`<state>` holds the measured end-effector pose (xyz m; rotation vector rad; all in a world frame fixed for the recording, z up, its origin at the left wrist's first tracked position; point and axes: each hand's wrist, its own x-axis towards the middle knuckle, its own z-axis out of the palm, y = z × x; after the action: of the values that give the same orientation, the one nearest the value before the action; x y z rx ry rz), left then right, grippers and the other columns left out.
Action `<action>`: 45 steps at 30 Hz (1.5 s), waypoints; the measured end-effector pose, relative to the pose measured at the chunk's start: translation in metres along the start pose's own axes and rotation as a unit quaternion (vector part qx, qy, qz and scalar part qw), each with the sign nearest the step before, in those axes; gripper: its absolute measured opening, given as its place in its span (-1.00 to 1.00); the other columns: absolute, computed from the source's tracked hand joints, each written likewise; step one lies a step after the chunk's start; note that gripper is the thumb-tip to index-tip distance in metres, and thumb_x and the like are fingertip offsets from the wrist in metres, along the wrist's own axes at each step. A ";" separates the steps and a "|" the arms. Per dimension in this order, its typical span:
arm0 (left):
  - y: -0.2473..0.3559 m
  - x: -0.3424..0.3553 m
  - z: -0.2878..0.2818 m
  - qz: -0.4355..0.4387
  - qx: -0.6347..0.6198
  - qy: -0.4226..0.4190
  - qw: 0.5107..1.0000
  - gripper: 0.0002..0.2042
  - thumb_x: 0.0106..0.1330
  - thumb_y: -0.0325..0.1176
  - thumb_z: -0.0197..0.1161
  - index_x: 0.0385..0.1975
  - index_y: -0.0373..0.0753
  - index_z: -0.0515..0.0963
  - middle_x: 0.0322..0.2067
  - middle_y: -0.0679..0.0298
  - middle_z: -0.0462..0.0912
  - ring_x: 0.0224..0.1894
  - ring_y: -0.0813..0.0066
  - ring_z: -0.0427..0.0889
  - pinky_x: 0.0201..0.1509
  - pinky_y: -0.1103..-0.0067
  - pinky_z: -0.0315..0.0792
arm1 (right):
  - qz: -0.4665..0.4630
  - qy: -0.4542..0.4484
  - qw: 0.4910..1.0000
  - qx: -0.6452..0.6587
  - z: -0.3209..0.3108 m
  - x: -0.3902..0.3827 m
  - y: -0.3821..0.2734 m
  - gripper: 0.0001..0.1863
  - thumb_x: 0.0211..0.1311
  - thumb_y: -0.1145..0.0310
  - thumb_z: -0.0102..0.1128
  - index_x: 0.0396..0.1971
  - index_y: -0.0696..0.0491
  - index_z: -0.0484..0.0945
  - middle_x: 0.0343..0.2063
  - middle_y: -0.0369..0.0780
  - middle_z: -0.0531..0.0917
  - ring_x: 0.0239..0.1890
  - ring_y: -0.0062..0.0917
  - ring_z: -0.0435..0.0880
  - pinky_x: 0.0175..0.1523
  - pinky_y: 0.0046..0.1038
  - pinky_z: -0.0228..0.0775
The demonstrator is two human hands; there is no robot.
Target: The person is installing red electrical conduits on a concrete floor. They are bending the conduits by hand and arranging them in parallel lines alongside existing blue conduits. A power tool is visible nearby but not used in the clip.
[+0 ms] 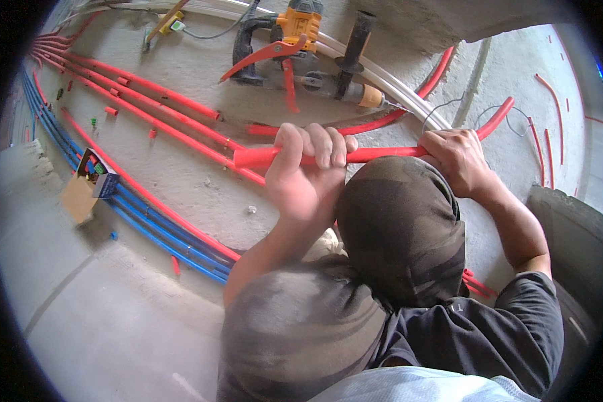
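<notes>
Both hands on red pipe, over concrete floor.
Left hand [301,171] & right hand [457,159]: each grip closed tight round red pipe [382,155], held above knee; drill [301,27] & cutters [275,57] lie beyond.

Even, soft daylight, brightest upper right. Shadows faint. No glare. Heavy fisheye bending; black vignette rings the frame. Centre sharp; near clothing at the bottom edge slightly soft.

left hand [306,171] grips red conduit [382,154] | right hand [457,159] grips same | drill [295,40] beyond
</notes>
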<state>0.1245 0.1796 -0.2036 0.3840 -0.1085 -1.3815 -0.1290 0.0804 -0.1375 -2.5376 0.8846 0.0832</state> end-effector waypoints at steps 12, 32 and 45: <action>0.166 0.110 -0.173 0.058 0.174 0.243 0.953 -0.86 0.62 -0.37 0.19 -0.23 -0.24 0.46 -0.46 0.26 0.53 -0.35 0.34 0.56 -0.09 0.30 0.51 | -0.065 0.016 0.997 0.030 0.122 0.050 0.068 -0.69 0.26 0.26 0.52 -0.14 0.11 0.64 -0.31 -0.11 0.73 -0.20 -0.13 0.78 -0.11 -0.15 0.62; 0.178 0.149 -0.228 0.125 0.642 0.384 0.652 -0.72 0.24 -0.43 0.52 -0.61 -0.30 0.54 -0.58 0.26 0.59 -0.57 0.41 0.51 -0.47 0.33 0.38 | -0.078 0.178 0.976 -0.095 0.210 0.121 0.059 -0.58 0.30 0.28 0.38 0.15 -0.01 0.68 -0.04 -0.26 0.78 0.04 -0.36 0.69 0.06 -0.28 0.60; 0.183 0.150 -0.214 0.044 0.721 0.391 0.571 -0.68 0.24 -0.32 0.53 -0.31 -0.47 0.57 -0.39 0.10 0.71 -0.48 0.35 0.76 -0.55 0.43 0.71 | -0.095 0.155 0.982 -0.055 0.220 0.117 0.059 -0.59 0.34 0.20 0.39 0.14 -0.02 0.69 -0.05 -0.26 0.70 0.00 -0.28 0.62 0.08 -0.21 0.40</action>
<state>0.3885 0.1028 -0.3658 2.2999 -0.5123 -0.5783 -0.0521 0.0672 -0.3813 -2.7722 0.7601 -0.3402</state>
